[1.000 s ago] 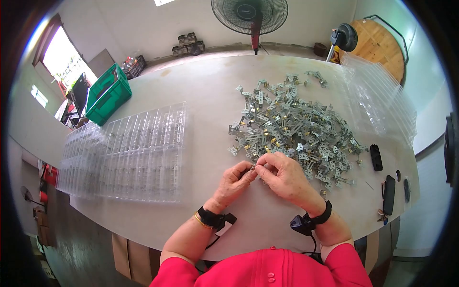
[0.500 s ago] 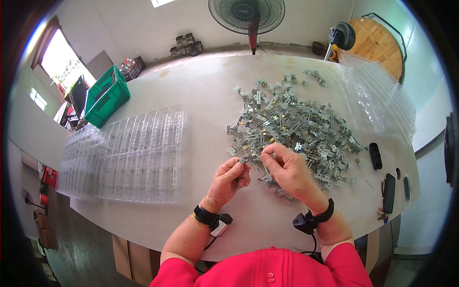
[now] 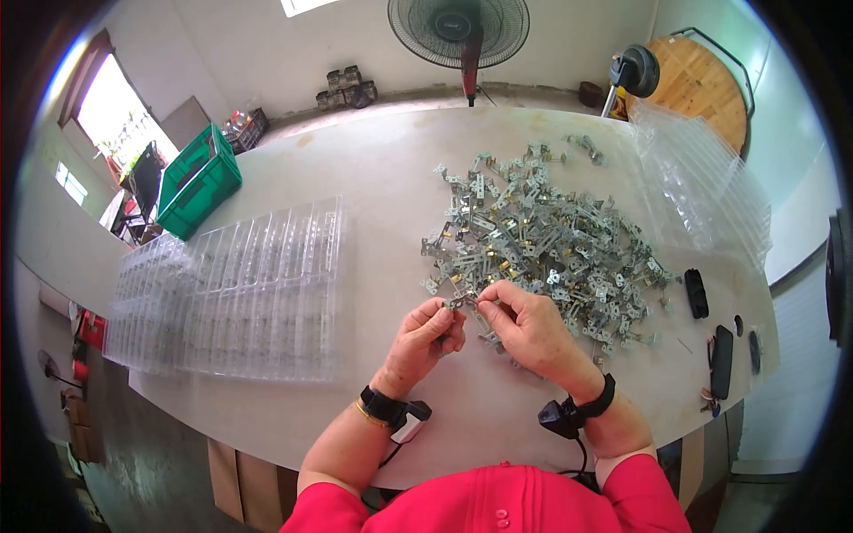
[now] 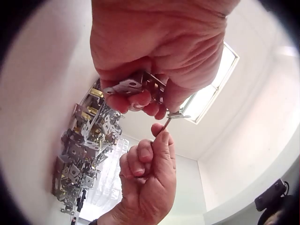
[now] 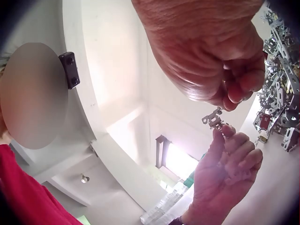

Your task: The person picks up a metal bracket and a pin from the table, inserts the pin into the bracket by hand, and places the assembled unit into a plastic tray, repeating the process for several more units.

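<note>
The left hand point(image 3: 418, 342) is curled round small metal brackets; in the left wrist view one bracket point(image 4: 129, 86) shows against its curled fingers. Another small bracket point(image 5: 214, 119) sticks up from the left thumb and fingertips in the right wrist view. Facing it, the right hand point(image 3: 533, 333) pinches a thin brownish pin point(image 4: 166, 124) between thumb and forefinger, its end at a plate by the left thumb. Whether the pin passes through the plate, I cannot tell. Just beyond both hands lies a heap of metal brackets point(image 3: 542, 231), some with brass-coloured parts.
Clear plastic trays point(image 3: 258, 293) lie on the table point(image 3: 391, 178) at left, more trays point(image 3: 702, 186) at right. A green crate point(image 3: 200, 182) stands at the back left. A black case point(image 3: 721, 362) and keys lie at right. A fan point(image 3: 458, 31) stands beyond.
A second ago the hands touched fingertip to fingertip; now they are slightly apart, with a bracket showing at the left fingertips. Since half a second ago the right hand has lowered slightly towards it.
</note>
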Motion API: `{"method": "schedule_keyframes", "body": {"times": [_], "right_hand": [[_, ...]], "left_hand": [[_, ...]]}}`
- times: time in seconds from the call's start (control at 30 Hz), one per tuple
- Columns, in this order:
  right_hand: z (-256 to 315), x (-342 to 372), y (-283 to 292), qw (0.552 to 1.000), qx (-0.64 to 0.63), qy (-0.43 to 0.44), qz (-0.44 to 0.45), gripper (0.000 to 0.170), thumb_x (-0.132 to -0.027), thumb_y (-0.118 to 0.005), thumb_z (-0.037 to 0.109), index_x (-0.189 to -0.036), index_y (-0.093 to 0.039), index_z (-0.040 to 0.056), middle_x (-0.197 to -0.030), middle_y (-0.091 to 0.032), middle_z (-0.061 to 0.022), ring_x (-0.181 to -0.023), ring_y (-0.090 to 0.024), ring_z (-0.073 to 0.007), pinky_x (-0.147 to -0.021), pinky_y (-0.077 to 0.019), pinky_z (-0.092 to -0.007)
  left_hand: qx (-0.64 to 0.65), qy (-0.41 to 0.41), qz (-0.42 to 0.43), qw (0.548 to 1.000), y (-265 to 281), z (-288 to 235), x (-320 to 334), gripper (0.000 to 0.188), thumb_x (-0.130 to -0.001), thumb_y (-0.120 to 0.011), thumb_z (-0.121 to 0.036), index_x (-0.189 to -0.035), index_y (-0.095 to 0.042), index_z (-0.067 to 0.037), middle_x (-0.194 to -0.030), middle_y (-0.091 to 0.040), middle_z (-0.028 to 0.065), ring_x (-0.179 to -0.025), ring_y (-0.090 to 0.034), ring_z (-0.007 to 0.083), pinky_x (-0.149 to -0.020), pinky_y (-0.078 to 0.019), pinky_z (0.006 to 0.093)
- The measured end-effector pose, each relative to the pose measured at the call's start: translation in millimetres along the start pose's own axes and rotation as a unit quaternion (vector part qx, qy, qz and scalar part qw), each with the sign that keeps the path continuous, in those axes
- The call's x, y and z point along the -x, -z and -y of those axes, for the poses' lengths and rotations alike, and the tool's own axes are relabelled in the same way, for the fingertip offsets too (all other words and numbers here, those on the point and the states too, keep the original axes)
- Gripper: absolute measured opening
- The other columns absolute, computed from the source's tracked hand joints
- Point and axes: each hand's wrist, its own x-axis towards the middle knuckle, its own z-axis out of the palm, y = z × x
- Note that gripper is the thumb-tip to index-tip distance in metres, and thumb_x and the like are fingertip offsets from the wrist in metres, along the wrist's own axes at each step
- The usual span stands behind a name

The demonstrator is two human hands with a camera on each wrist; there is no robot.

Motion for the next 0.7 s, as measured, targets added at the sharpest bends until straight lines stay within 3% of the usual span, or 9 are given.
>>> {"method": "schedule_keyframes", "body": {"times": [0.03, 0.1, 0.33, 0.53, 0.6, 0.7], "right_hand": [[-0.9, -0.5, -0.7, 1.0, 0.001, 0.002, -0.002, 0.012, -0.096, -0.063, 0.016, -0.102, -0.063, 0.0055, -0.07, -0.065, -0.0145, -0.058, -0.063, -0.0267, -0.055, -0.0465, -0.0366], [-4.9, 0.2, -1.3, 1.0, -0.017, 0.011, -0.003, 0.009, -0.098, -0.063, 0.012, -0.1, -0.064, 0.0032, -0.065, -0.054, -0.0005, -0.059, -0.046, -0.006, -0.053, -0.0386, -0.0267], [-2.0, 1.7, 2.6, 1.0, 0.018, 0.005, 0.009, 0.011, -0.099, -0.061, 0.014, -0.097, -0.062, 0.0025, -0.067, -0.058, -0.0019, -0.059, -0.051, -0.0091, -0.055, -0.0422, -0.0289], [-4.5, -0.4, 2.1, 0.994, -0.076, -0.051, 0.065, 0.013, -0.101, -0.056, 0.014, -0.103, -0.06, 0.0025, -0.073, -0.059, -0.0021, -0.066, -0.057, -0.0091, -0.06, -0.0463, -0.0275], [-10.8, -1.1, 3.2, 0.991, -0.105, -0.036, 0.072, 0.018, -0.103, -0.051, 0.018, -0.107, -0.056, 0.0012, -0.076, -0.063, -0.0085, -0.068, -0.061, -0.0152, -0.062, -0.0484, -0.0323], [-8.8, -3.0, 7.9, 0.976, -0.145, -0.105, 0.124, 0.02, -0.105, -0.048, 0.019, -0.111, -0.056, 0.0023, -0.08, -0.062, -0.0047, -0.069, -0.059, -0.0121, -0.062, -0.0483, -0.0285]], "left_hand": [[-0.001, -0.001, 0.002, 1.0, 0.5, -0.5, 0.4, 0.023, -0.103, -0.055, -0.027, -0.101, -0.061, -0.005, -0.074, -0.055, 0.0017, -0.063, -0.046, 0.0123, -0.062, -0.0386, 0.0289], [-0.003, -0.009, 0.005, 1.0, 0.6, 1.4, -0.2, 0.024, -0.104, -0.054, -0.027, -0.101, -0.062, -0.004, -0.074, -0.056, 0.0017, -0.064, -0.047, 0.0122, -0.062, -0.0391, 0.0287], [-0.038, -0.009, 0.0, 0.999, 4.6, 2.2, 0.7, 0.022, -0.103, -0.056, -0.025, -0.103, -0.063, -0.004, -0.074, -0.056, 0.0015, -0.065, -0.047, 0.012, -0.063, -0.0397, 0.0269], [-0.074, 0.007, 0.018, 0.997, 2.4, 0.0, 3.3, 0.021, -0.103, -0.057, -0.023, -0.103, -0.064, -0.003, -0.076, -0.058, 0.0011, -0.069, -0.052, 0.0113, -0.061, -0.0391, 0.0242], [-0.116, -0.012, 0.014, 0.993, 4.8, 2.4, 1.3, 0.021, -0.103, -0.057, -0.023, -0.104, -0.064, -0.003, -0.077, -0.058, 0.0, -0.069, -0.052, 0.0097, -0.062, -0.0397, 0.0236], [-0.168, 0.0, 0.026, 0.986, 4.7, 4.2, 1.1, 0.021, -0.103, -0.058, -0.023, -0.104, -0.064, -0.003, -0.078, -0.057, -0.0014, -0.07, -0.051, 0.0077, -0.063, -0.0403, 0.0225]]}}
